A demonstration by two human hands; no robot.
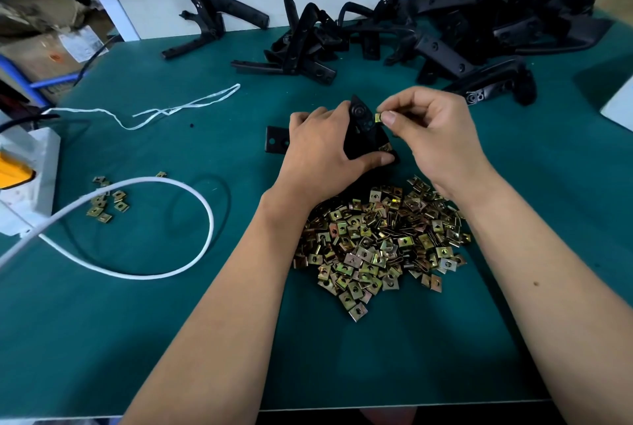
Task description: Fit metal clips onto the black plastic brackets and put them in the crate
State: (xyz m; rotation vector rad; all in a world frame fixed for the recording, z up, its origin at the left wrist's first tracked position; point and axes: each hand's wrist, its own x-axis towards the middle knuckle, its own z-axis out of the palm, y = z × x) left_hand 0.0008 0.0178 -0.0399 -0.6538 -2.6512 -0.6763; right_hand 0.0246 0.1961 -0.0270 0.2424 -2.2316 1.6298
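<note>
At the far left edge a white power strip [29, 164] with a yellow part lies on the green table mat [171, 322], and a white cable [144, 185] makes a wide loop from it over the mat. Inside this loop lies a small group of loose clips [104, 202], and behind it a thin white string [154, 113] lies across the mat. Cardboard boxes [41, 34] stand at the upper left; one has a paper label, but the writing is too blurred to read.

The left forearm comes from the lower middle and goes up to the left hand [322, 150]. This hand grips the black bracket [363, 130] with curled fingers, the thumb pressed near the lower end, where one clip is already on the bracket. A flat end of the bracket with a hole comes out to the left of the hand.

Just below both hands is the big heap of metal clips [380, 243], gold-coloured, on the mat.

The right hand [431, 137] comes from the lower right. Its thumb and forefinger pinch one metal clip [379, 117], which touches the upper edge of the bracket; the other fingers are curled.

At the back, from the middle to the right, a pile of black brackets [428, 34] lies in disorder against the white wall. No readable writing is on them.
</note>
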